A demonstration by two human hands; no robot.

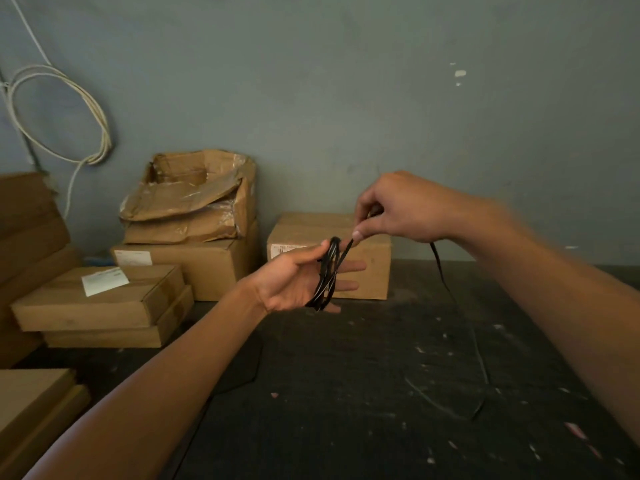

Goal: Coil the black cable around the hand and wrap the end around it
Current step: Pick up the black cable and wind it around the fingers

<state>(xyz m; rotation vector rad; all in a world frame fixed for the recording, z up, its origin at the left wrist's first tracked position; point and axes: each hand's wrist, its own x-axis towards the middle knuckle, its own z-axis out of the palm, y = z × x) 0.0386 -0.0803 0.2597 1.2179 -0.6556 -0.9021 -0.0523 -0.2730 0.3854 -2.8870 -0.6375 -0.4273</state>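
With the black cable (327, 275) looped loosely over the flat, spread left hand (294, 280), slack from the pinching right hand (398, 209) just above could let coils slide off the fingertips.

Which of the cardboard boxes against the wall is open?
The crumpled box on top of the stack left of the hands: its flaps are torn open and sagging. The other boxes, such as the one behind the hands, are shut.

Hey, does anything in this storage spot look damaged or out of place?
Yes. The open cardboard box stacked on a sealed box by the wall is crushed, its flaps torn and sagging. The other boxes look intact.
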